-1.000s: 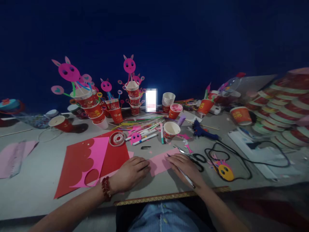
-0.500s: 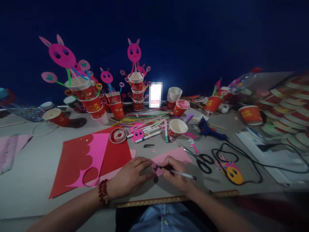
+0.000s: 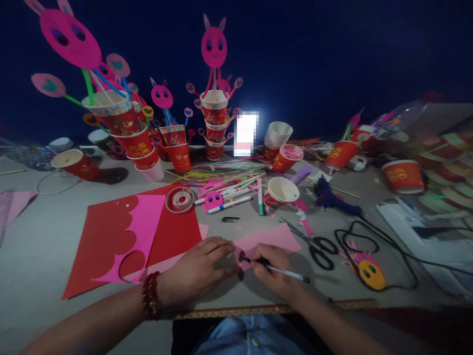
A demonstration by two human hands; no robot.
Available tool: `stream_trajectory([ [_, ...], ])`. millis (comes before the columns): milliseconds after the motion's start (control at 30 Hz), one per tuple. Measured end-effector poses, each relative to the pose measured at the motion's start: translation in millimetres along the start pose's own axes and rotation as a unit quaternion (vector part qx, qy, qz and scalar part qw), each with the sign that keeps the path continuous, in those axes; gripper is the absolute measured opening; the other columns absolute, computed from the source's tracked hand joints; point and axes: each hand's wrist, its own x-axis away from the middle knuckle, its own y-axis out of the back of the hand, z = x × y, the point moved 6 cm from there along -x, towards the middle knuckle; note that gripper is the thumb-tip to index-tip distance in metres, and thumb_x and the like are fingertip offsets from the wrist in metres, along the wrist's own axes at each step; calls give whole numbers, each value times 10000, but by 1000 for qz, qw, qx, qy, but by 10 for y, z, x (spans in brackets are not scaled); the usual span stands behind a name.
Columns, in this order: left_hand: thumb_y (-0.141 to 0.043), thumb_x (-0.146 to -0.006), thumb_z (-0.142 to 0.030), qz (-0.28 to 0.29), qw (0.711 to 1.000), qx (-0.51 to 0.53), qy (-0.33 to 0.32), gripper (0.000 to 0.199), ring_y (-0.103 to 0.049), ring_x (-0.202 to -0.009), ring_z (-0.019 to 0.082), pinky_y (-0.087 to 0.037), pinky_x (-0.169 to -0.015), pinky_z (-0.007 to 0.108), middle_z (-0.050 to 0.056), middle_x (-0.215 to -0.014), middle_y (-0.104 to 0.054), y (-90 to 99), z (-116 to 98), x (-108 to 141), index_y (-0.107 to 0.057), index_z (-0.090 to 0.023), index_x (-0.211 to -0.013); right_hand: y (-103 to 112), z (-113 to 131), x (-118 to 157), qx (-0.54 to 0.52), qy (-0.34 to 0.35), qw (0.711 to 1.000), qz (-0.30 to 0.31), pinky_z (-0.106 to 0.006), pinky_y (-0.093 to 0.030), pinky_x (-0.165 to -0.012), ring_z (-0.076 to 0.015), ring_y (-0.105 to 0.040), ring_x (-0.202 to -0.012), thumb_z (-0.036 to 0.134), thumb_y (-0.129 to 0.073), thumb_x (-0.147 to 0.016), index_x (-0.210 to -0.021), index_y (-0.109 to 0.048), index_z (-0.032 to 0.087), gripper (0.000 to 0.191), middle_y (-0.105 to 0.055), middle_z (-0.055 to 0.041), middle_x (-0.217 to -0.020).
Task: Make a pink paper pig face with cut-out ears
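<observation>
A light pink sheet of paper (image 3: 269, 237) lies on the table in front of me. My right hand (image 3: 275, 271) is closed around a pen (image 3: 283, 270) with a clear barrel and black grip. Its tip touches the near left part of the pink sheet, where a dark shadow falls. My left hand (image 3: 207, 266) lies flat with fingers stretched out, its fingertips at the sheet's left edge. A red bead bracelet (image 3: 150, 295) circles my left wrist. Scissors (image 3: 314, 246) with black handles rest just right of the sheet.
Red card (image 3: 96, 231) with a cut bright pink sheet (image 3: 148, 217) lies left. Markers (image 3: 231, 204), a tape roll (image 3: 180, 199) and a paper cup (image 3: 281, 193) stand beyond my hands. A blue glue gun (image 3: 334, 197) and its cord are right. Decorated cup figures (image 3: 216, 118) line the back.
The view has shifted slightly, so the back cups appear larger and more spread out. Both hands keep nearly the same place, with the pen still on the pink paper.
</observation>
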Motion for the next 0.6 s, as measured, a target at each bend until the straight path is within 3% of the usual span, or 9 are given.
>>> stream_trajectory([
  [600, -592, -946, -239, -1, 1000, -6, -6, 354, -475, -1297, 288, -437, -1071, 471, 121, -1388, -539, 6, 2, 4, -602, -277, -1298, -48, -80, 11, 16, -36, 999, 23, -246, -374, -560, -139, -514, -549, 183, -483, -771, -690, -548, 223, 112, -566, 36, -591],
])
